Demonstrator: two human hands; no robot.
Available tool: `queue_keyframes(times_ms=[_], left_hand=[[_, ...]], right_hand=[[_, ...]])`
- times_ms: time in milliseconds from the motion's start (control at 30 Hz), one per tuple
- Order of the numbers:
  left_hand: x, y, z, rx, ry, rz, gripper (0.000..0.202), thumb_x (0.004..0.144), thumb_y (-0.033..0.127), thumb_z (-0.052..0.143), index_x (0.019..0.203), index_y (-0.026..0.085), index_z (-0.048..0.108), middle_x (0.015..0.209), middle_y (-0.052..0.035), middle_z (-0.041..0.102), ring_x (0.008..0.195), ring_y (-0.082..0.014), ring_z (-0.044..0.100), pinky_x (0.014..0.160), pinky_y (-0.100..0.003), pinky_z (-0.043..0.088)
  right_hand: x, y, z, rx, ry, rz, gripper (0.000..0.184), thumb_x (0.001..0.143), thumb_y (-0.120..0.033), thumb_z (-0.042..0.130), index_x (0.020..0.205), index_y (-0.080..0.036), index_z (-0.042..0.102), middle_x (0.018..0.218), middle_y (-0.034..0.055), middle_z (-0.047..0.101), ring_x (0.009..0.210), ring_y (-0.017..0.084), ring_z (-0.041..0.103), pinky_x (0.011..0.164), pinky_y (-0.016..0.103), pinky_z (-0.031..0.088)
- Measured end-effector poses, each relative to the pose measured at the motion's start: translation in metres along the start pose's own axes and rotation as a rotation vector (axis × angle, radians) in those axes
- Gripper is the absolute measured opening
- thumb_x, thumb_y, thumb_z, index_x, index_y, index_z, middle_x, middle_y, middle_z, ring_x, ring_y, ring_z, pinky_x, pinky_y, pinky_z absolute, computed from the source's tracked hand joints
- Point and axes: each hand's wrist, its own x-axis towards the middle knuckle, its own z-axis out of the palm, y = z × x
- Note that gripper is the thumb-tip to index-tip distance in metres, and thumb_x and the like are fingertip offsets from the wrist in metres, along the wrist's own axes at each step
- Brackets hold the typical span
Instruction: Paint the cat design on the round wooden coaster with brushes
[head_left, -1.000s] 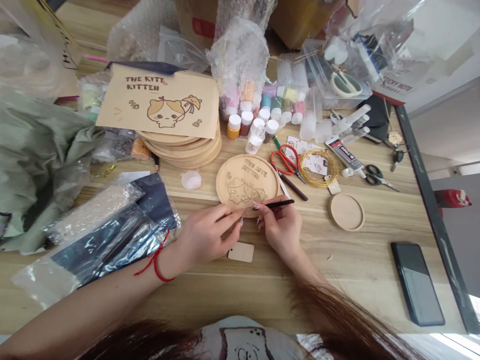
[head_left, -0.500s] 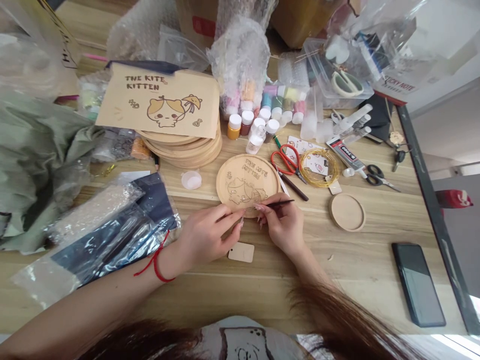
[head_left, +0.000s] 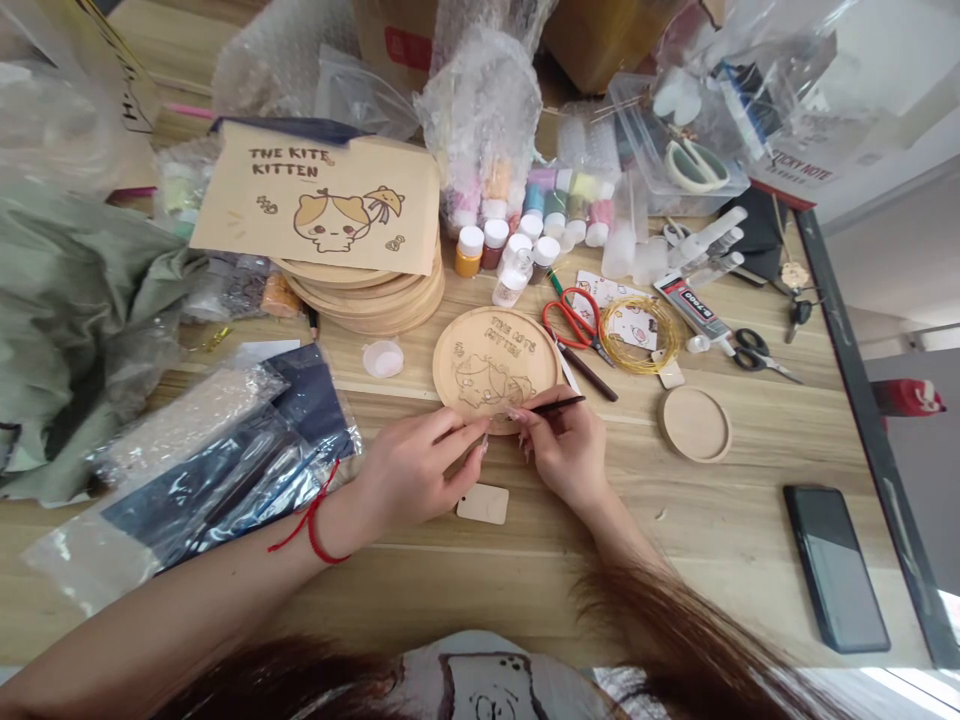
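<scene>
A round wooden disc (head_left: 495, 365) with a kitten outline and upside-down lettering lies on the wooden table. My right hand (head_left: 566, 455) pinches a thin dark brush (head_left: 551, 405), its tip resting on the disc's near edge. My left hand (head_left: 412, 470), with a red string at the wrist, has its fingers curled and its fingertips pressed on the disc's near rim, steadying it. A small wooden tag (head_left: 482, 504) lies just below both hands.
A stack of wooden discs under a "The Kite Kitten" card (head_left: 322, 200), paint bottles (head_left: 517, 240), red scissors (head_left: 574, 320), gold wire coil (head_left: 637, 335), glue tube (head_left: 694, 305), small coaster (head_left: 695, 423), phone (head_left: 836, 565), plastic bags (head_left: 217, 460) and green cloth (head_left: 67, 320) surround the work area.
The brush tip has shifted slightly left along the disc's near edge with my right hand. My left hand stays where it was.
</scene>
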Motion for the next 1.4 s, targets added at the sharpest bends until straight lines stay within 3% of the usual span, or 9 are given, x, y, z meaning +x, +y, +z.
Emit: queue_keyframes(times_ms=[367,933,1167,1400], left_hand=[[0.001,-0.001,-0.003,-0.04,0.039,0.013,0.024,0.085,0.02,0.06,0.107,0.015,0.069,0.079,-0.0036,0.067,0.067,-0.0132,0.063,0.058,-0.025,0.051],[-0.001,-0.001,0.0,-0.038,-0.018,0.011,0.027,0.087,0.023,0.059,0.111,0.016,0.068,0.085,-0.0038,0.068,0.068,-0.0136,0.063,0.056,-0.025,0.049],[0.0,-0.001,-0.001,-0.055,-0.014,-0.007,0.026,0.087,0.023,0.058,0.111,0.016,0.068,0.081,-0.0031,0.067,0.067,-0.0136,0.062,0.057,-0.026,0.05],[-0.002,-0.002,0.001,-0.048,-0.02,-0.005,0.026,0.086,0.022,0.06,0.109,0.015,0.069,0.082,-0.003,0.067,0.068,-0.0143,0.063,0.058,-0.027,0.051]], right_hand=[[0.001,-0.003,0.001,-0.003,0.013,0.026,0.012,0.081,-0.028,0.067,0.08,-0.022,0.056,0.052,-0.0043,0.058,0.04,0.013,0.055,0.04,0.025,0.044],[0.005,-0.002,-0.002,0.049,0.08,0.027,0.014,0.08,-0.028,0.069,0.08,-0.02,0.058,0.055,-0.0035,0.06,0.041,0.012,0.054,0.038,0.024,0.043],[0.01,0.002,-0.01,0.143,-0.011,0.005,0.015,0.083,-0.032,0.067,0.087,-0.02,0.059,0.065,-0.0011,0.064,0.052,0.013,0.061,0.05,0.028,0.053],[0.013,0.006,-0.008,0.112,-0.066,-0.011,0.021,0.084,-0.039,0.066,0.085,-0.02,0.058,0.061,-0.0022,0.061,0.052,0.014,0.06,0.049,0.027,0.051]])
